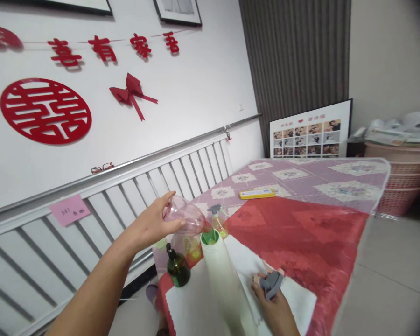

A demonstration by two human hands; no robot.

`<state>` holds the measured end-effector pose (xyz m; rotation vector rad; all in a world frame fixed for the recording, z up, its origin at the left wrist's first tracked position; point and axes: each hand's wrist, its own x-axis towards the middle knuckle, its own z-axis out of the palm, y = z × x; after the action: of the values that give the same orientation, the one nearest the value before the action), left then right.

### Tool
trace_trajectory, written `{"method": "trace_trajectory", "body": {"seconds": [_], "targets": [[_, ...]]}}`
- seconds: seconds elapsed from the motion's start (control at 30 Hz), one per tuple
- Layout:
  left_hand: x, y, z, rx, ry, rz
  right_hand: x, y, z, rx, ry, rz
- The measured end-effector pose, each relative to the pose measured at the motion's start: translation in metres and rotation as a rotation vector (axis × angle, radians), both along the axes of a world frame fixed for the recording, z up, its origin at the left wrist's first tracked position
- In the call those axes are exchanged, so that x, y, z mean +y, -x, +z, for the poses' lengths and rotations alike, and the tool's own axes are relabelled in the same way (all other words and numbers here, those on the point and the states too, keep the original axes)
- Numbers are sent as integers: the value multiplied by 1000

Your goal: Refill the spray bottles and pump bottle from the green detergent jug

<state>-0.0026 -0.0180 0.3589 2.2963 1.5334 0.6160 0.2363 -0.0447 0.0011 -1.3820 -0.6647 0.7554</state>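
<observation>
My left hand [161,223] grips a clear pinkish plastic bottle [186,215], tilted so that its neck points down to the right. The neck meets a green funnel [212,237] set in the mouth of a tall pale bottle [224,280]. My right hand [275,305] is closed around a grey spray trigger head [270,283], over a white cloth [243,252]. Beside the pale bottle stand a dark green pump bottle [178,269] and a clear spray bottle [218,221] with a grey trigger. Another clear container [193,249] with yellowish contents is partly hidden.
A red cloth [301,233] covers part of the patterned tablecloth [294,175]. A yellow flat case [257,193] lies farther back. White radiator bars [192,170] run along the left wall. Stacked pink baskets [397,186] stand at right, beyond the table's edge.
</observation>
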Motion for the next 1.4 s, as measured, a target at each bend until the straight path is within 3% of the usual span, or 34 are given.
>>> {"method": "trace_trajectory", "body": {"seconds": [0.13,0.2,0.3,0.4,0.5,0.63,0.73,0.83,0.97,1.13,1.23,1.4], "targets": [[3,25,-45,-355,53,66,-1,1,3,-7,8,6],[2,36,-77,-608,91,127,0,1,0,-16,15,13],[-6,47,-133,-1137,265,136,1,-1,-6,-28,29,28],[-22,50,-185,-1523,459,222,2,-2,-9,5,51,46],[-39,46,-228,-1752,593,402,2,-2,-6,161,52,35],[-57,41,-267,-1907,811,504,3,-6,5,505,-110,-16],[-65,42,-285,-1928,923,510,3,-18,21,625,-193,-54],[-73,44,-292,-1932,962,482,0,-34,50,628,-243,-129],[-81,45,-293,-1940,965,435,-15,-38,112,598,-346,-159],[-87,44,-293,-1926,924,351,-48,4,184,475,-438,-7],[-90,45,-292,-1861,913,358,-63,36,201,289,-463,32],[-93,54,-297,-1859,852,269,-71,63,197,125,-454,86]]}}
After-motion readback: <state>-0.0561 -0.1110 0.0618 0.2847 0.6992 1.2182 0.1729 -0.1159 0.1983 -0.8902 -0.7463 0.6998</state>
